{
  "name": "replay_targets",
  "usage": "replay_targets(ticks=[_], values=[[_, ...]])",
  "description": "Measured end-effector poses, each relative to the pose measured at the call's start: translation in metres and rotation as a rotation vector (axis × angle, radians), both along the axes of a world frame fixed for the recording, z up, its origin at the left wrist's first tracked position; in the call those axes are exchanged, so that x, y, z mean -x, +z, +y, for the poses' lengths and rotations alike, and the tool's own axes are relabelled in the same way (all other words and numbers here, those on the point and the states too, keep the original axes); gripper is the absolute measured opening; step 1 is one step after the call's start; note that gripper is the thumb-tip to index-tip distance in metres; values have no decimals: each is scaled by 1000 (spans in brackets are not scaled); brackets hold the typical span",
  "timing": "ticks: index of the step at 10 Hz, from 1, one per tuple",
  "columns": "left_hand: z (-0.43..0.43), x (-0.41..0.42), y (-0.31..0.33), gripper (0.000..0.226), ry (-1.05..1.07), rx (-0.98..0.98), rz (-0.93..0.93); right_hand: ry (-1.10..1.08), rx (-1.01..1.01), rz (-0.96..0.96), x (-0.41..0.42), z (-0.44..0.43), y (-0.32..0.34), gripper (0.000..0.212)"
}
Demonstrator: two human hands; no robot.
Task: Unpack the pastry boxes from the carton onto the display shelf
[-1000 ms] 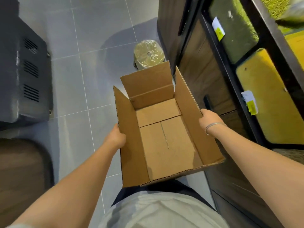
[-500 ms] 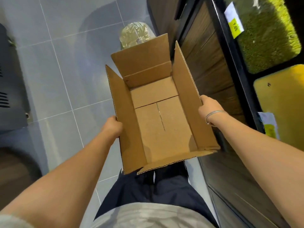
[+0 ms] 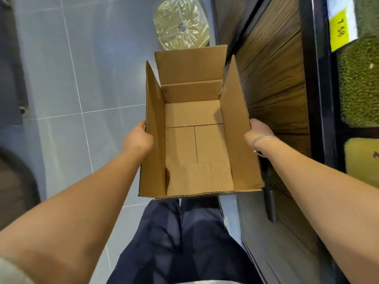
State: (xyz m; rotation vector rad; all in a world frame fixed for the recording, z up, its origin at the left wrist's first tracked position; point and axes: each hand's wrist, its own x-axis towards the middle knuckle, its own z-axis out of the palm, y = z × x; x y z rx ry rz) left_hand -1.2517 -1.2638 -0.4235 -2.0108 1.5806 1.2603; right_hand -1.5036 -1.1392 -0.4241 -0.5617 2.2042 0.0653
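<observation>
An open brown cardboard carton (image 3: 194, 144) hangs in front of me above the floor, flaps up, with nothing inside it. My left hand (image 3: 139, 138) grips its left wall from outside. My right hand (image 3: 257, 134), a thin bracelet at the wrist, grips the right wall. The display shelf (image 3: 315, 83) with its dark frame runs along the right, holding green (image 3: 359, 89) and yellow (image 3: 363, 158) packs. No pastry boxes can be made out in the carton.
A bin lined with a clear plastic bag (image 3: 181, 27) stands on the grey tiled floor (image 3: 82, 78) just beyond the carton. Wood-fronted cabinet doors (image 3: 274, 95) sit below the shelf at right. A dark appliance (image 3: 10, 78) fills the left edge. A yellow price tag (image 3: 340, 29) hangs on the shelf.
The carton has swung from tilted to square in front of me and sits lower against the floor. The view has dropped downward; both hands keep their grip on the walls.
</observation>
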Motion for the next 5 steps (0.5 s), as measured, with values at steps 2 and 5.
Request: replay_targets(ticks=[2,5], values=[[0,32,8,64,59,-16,133,-204,207,-3,-8,-12,5,56],[9,34,47,52,99,4,199,168,44,-164,-60,-8,15,58]])
